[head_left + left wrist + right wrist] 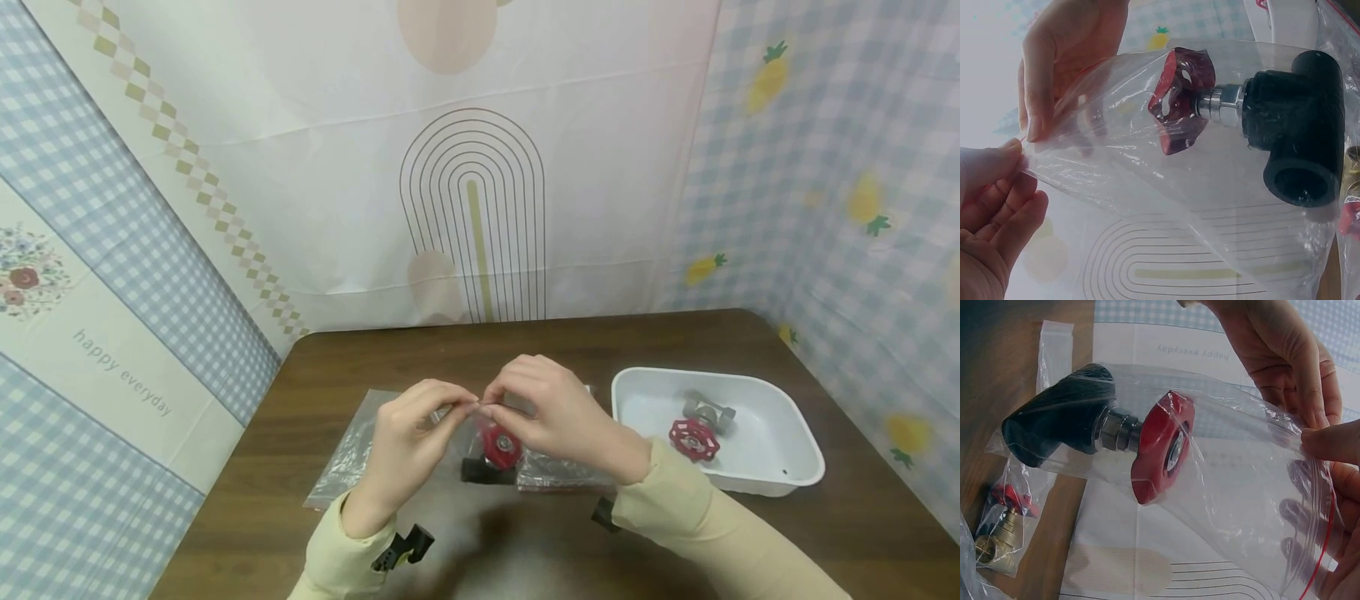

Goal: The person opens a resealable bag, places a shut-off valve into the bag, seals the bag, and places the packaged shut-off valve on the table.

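Held up above the table by its top edge is a clear zip bag with a red seal line. Inside it hangs a valve with a black tee-shaped body, a silver metal neck and a red handwheel. My left hand pinches the bag's edge between thumb and fingers. Close beside it, almost touching, my right hand pinches the same edge, its thumb pressed on the plastic. Both wrist views show the valve wholly within the bag.
A white tray on the right holds a metal valve with a red handwheel. One flat clear bag lies on the wooden table at left. Another bag, right of the hands, holds a brass valve. Patterned cloths hang behind.
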{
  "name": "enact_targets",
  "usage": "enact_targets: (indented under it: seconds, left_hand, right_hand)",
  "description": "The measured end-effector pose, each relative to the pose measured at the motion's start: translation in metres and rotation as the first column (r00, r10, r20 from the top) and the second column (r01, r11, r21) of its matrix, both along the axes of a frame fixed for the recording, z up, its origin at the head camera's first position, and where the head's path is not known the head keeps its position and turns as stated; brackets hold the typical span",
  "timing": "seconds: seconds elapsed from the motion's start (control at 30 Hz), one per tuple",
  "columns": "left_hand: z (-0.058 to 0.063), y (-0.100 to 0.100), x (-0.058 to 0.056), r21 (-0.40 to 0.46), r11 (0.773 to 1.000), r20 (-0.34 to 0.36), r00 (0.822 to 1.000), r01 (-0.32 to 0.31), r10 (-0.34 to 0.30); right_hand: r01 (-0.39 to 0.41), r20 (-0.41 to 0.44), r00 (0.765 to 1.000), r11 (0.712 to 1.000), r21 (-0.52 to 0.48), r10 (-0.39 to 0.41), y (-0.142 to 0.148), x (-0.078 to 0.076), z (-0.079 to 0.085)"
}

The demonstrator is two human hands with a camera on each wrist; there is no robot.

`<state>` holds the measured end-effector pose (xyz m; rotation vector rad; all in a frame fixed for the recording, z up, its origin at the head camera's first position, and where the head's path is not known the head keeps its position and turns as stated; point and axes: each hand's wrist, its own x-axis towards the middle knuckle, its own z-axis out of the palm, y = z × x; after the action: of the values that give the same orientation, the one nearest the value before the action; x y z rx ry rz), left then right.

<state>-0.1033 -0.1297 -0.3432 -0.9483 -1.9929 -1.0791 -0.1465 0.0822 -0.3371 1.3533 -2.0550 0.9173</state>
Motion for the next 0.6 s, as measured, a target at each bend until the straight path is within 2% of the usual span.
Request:
enact_targets:
  seconds: [0.6]
  left_hand:
    - [0.0002, -0.0013, -0.001, -0.001, 1.0, -0.005, 1.0, -0.006, 0.006]
  right_hand:
    - [0.03, -0.004, 1.0, 0.999, 0.02, -0.03, 0.0085, 0.0001, -0.0022]
